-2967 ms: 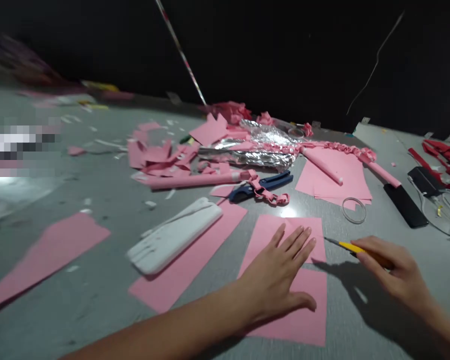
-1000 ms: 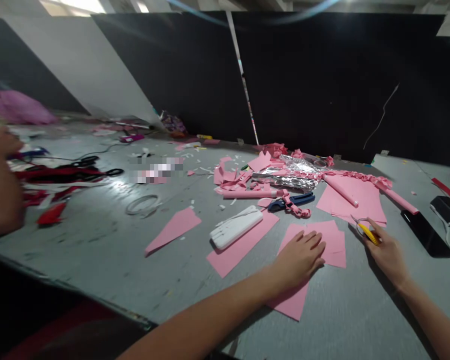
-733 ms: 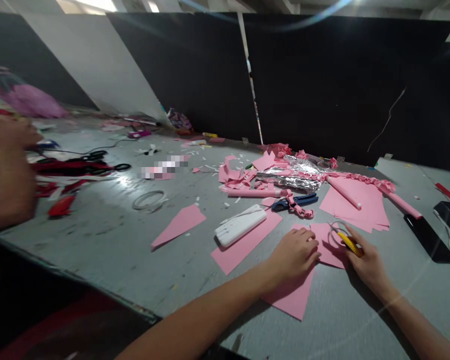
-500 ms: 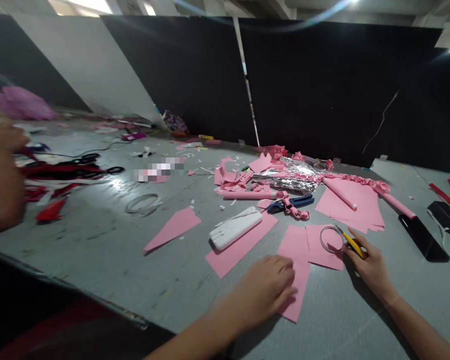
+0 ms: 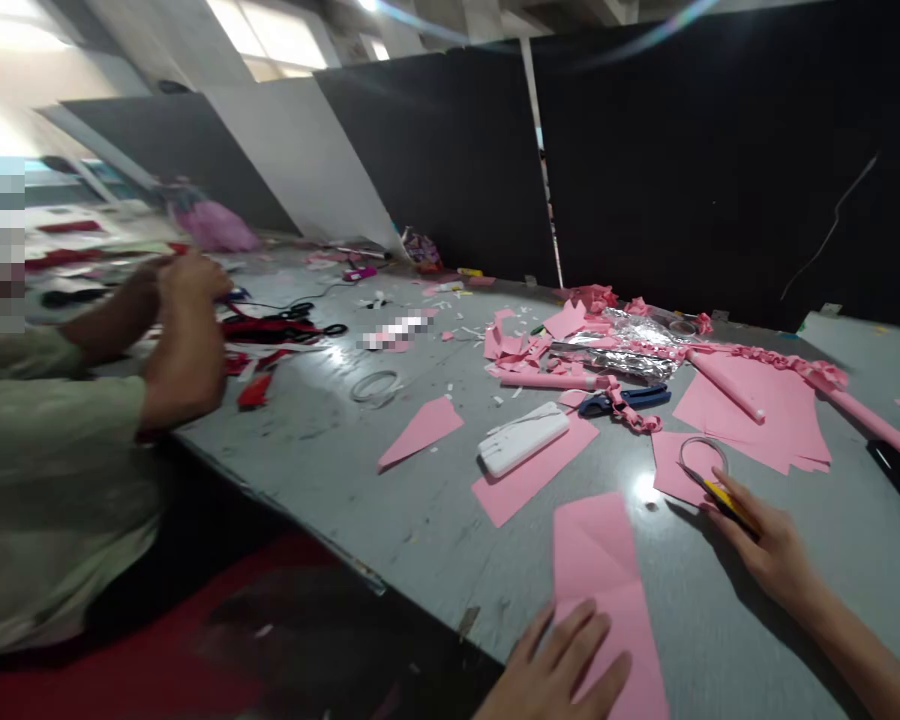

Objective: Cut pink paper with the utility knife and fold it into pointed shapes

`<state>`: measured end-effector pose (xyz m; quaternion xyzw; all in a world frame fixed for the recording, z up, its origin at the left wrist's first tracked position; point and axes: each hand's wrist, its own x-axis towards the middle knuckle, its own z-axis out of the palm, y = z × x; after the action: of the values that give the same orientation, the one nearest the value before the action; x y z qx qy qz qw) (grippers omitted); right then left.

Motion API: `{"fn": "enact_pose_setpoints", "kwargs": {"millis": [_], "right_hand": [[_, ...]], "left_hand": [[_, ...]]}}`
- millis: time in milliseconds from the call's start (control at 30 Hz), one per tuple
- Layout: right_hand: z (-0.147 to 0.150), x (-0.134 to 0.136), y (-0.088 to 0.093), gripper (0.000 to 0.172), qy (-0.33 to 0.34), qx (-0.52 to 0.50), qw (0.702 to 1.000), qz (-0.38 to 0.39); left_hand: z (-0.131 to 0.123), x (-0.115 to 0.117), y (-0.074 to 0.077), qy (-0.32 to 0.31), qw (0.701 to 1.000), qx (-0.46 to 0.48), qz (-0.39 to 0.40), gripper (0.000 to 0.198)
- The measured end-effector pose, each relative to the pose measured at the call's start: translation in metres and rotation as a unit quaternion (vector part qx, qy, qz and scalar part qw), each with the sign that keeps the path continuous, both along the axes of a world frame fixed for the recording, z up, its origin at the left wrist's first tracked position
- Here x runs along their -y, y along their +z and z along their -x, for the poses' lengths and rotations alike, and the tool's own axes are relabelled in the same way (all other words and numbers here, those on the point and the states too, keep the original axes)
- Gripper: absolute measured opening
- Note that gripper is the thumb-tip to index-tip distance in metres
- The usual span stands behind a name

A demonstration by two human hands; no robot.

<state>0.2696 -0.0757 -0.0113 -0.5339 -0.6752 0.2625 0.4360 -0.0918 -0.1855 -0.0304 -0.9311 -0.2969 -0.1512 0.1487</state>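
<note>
Holding yellow craft knife (image 5: 721, 498) in right grip (image 5: 771, 548)

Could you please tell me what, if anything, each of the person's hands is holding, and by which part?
The right hand holds the cutter by its yellow handle; the left hand spreads over the pink sheet, with no grip visible.

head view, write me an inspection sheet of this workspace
Surface: grey table, marked and littered with scraps
Work things: pink strip, small pink sheet, yellow knife
Clutter: paper chain, foil, white case, blue-handled tool
Hands: left hand spread on the pink strip; right hand grips the yellow knife
Cables: thin dark cord, toward the far left
Surroundings: black panels behind; another person at left, blurred
</note>
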Motion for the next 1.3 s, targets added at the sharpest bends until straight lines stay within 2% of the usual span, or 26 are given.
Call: {"fn": "enact_pose_setpoints", "kwargs": {"millis": [100,133,233,300,367,500,633,700,767,800,900,967,1067,1167,1300], "right_hand": [[-0.002,-0.004,0.002,0.062,-0.022,-0.021,1.000,-0.006],[-0.003,-0.004,0.003,0.062,-0.034,-0.026,0.999,-0.008],[-0.005,-0.001,0.006,0.060,-0.056,-0.030,0.998,-0.009],[-0.003,0.000,0.007,0.059,-0.045,-0.027,0.999,-0.004],[0.001,-0.002,0.008,0.057,-0.028,-0.028,0.999,0.006],[0.007,-0.008,0.008,0.057,-0.014,-0.054,0.998,0.018],[0.005,-0.006,0.011,0.052,-0.040,-0.083,0.996,0.017],[0.002,-0.004,0.015,0.045,-0.048,-0.082,0.995,0.017],[-0.001,-0.001,0.022,0.040,-0.053,-0.072,0.996,0.013],[-0.003,0.000,0.027,0.038,-0.053,-0.064,0.996,0.011],[-0.012,0.013,0.045,0.033,-0.043,-0.028,0.999,0.009],[-0.019,0.030,0.059,0.028,-0.027,0.007,1.000,0.015],[-0.022,0.065,0.075,0.023,0.012,0.067,0.997,0.039],[-0.015,0.094,0.083,0.021,0.041,0.123,0.989,0.065],[0.000,0.105,0.088,0.025,0.089,0.244,0.964,0.059]], "left_hand": [[-0.039,-0.019,0.005,-0.034,0.998,0.044,0.005,0.036],[-0.050,-0.026,0.009,-0.064,0.997,0.050,-0.001,0.033],[-0.071,-0.044,0.031,-0.143,0.987,0.023,0.071,0.040],[-0.073,-0.054,0.045,-0.129,0.980,0.019,0.151,0.045],[-0.067,-0.060,0.052,-0.096,0.975,0.036,0.199,0.037],[-0.054,-0.061,0.054,-0.097,0.961,0.041,0.257,0.029],[-0.054,-0.067,0.060,-0.093,0.950,0.022,0.298,0.029],[-0.059,-0.081,0.064,-0.074,0.952,-0.028,0.295,0.047],[-0.066,-0.102,0.067,-0.080,0.947,-0.045,0.308,0.073],[-0.070,-0.114,0.067,-0.092,0.943,-0.052,0.315,0.080],[-0.080,-0.145,0.069,-0.114,0.934,-0.068,0.331,0.083],[-0.083,-0.158,0.070,-0.125,0.930,-0.070,0.338,0.083],[-0.080,-0.161,0.070,-0.133,0.927,-0.059,0.345,0.077],[-0.073,-0.153,0.065,-0.132,0.928,-0.050,0.344,0.078],[-0.068,-0.145,0.058,-0.133,0.929,-0.029,0.344,0.091]]}}
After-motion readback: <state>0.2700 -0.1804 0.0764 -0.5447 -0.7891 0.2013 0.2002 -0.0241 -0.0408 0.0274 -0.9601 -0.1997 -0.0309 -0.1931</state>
